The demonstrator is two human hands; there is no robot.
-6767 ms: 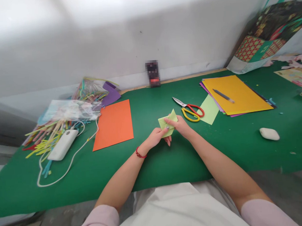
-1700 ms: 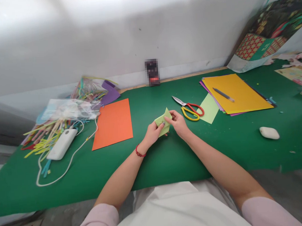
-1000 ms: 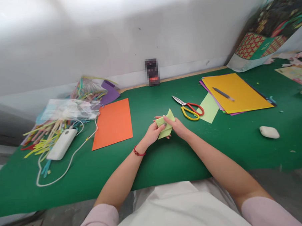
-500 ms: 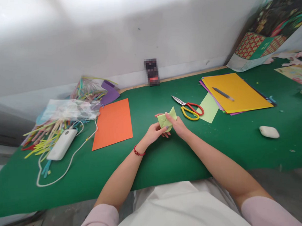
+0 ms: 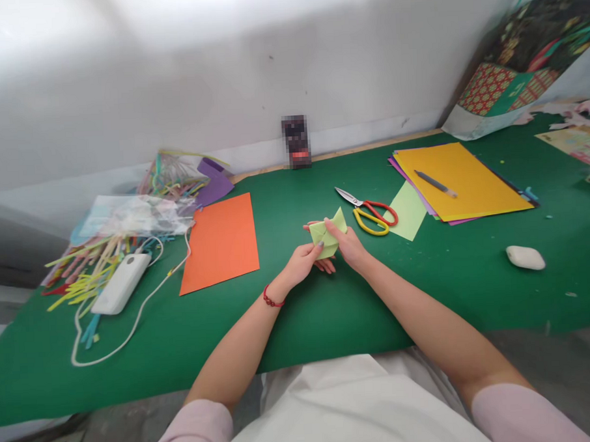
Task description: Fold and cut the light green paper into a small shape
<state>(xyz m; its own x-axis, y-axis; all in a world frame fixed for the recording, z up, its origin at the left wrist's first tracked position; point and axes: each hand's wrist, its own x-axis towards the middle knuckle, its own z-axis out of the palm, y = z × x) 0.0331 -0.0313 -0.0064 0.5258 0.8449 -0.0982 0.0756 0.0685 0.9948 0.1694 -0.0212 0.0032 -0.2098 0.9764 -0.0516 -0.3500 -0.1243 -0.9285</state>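
A small folded piece of light green paper (image 5: pixel 327 239) is held between my two hands above the green tabletop. My left hand (image 5: pixel 303 262) grips its lower left side, thumb on top and fingers underneath. On the other side, my right hand (image 5: pixel 351 247) pinches it with the thumb over the upper face, and a pointed corner of the paper sticks up beside that thumb. Just beyond my right hand lie scissors (image 5: pixel 367 212) with one red and one yellow handle. They partly overlap a flat light green sheet (image 5: pixel 408 215).
An orange sheet (image 5: pixel 222 244) lies left of my hands. Farther left are a white power bank (image 5: pixel 122 284) with a cable and a pile of coloured strips (image 5: pixel 82 276). To the right are stacked coloured paper (image 5: pixel 479 180), a pen (image 5: pixel 435 183) and a white case (image 5: pixel 525 258).
The folded paper has tilted slightly, and my left thumb has shifted a little up and left across it. Both hands keep their hold; everything else stays in place.
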